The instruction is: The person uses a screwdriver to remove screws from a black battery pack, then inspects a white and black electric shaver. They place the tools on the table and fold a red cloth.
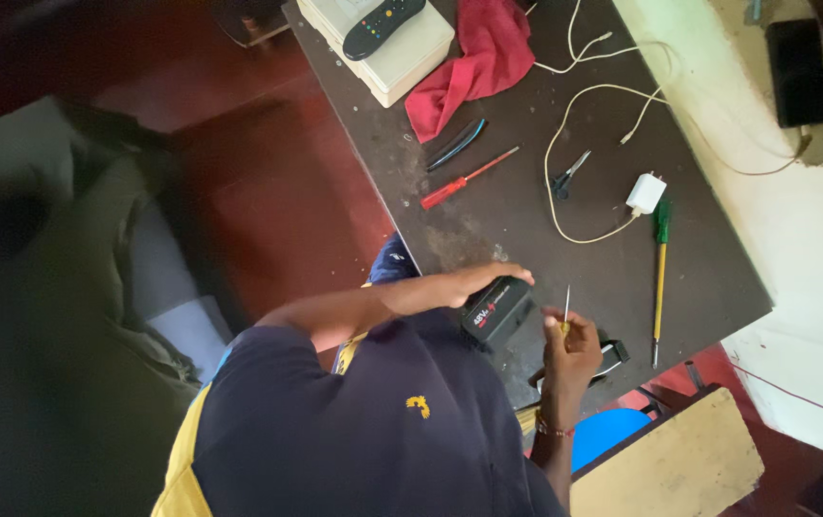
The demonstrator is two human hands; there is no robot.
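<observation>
My left hand (490, 279) lies over the top of a small black box (499, 310) with a red mark, holding it at the near edge of a dark table (526, 239). My right hand (570, 350), with a bead bracelet at the wrist, grips a thin screwdriver (566, 304) with a yellow handle, tip up, just right of the box. A black part (614, 354) lies beside that hand.
On the table lie a red screwdriver (467, 179), a green and yellow screwdriver (660, 278), small pliers (569, 174), a white charger (645, 192) with its cable, a red cloth (478, 57) and a remote (383, 24) on a cream box. A blue stool (608, 431) stands below.
</observation>
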